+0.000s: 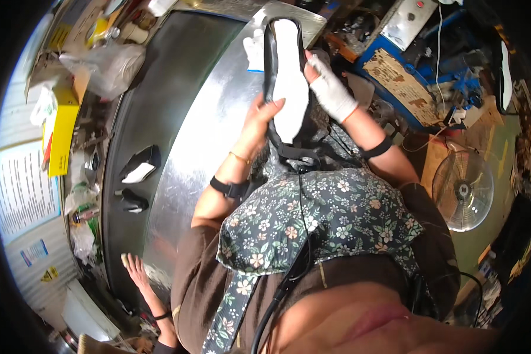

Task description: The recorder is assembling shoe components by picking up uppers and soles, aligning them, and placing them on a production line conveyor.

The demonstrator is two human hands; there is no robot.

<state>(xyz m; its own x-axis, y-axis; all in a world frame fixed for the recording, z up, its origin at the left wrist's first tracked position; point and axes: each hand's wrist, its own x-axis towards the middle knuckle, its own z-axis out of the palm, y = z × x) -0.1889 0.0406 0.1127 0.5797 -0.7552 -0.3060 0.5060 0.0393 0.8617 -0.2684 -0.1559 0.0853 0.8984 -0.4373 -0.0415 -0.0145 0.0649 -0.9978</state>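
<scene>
A black shoe with a long white insole [289, 76] is held up over the edge of the shiny metal table, its inside facing up. My left hand [258, 123], bare, grips its near left side with the thumb laid on the white insole. My right hand [330, 88], in a white fingerless glove, holds the shoe's right side; most of its fingers are hidden behind the shoe. A white glove-like piece with a blue edge [254, 52] lies on the metal table just left of the shoe.
A dark conveyor belt [177, 76] runs along the left, carrying a black shoe with a white inside [142, 165] and a smaller black shoe [133, 201]. Another person's hand [137, 274] reaches over it. A metal table [189, 147] adjoins; a fan [463, 190] stands right.
</scene>
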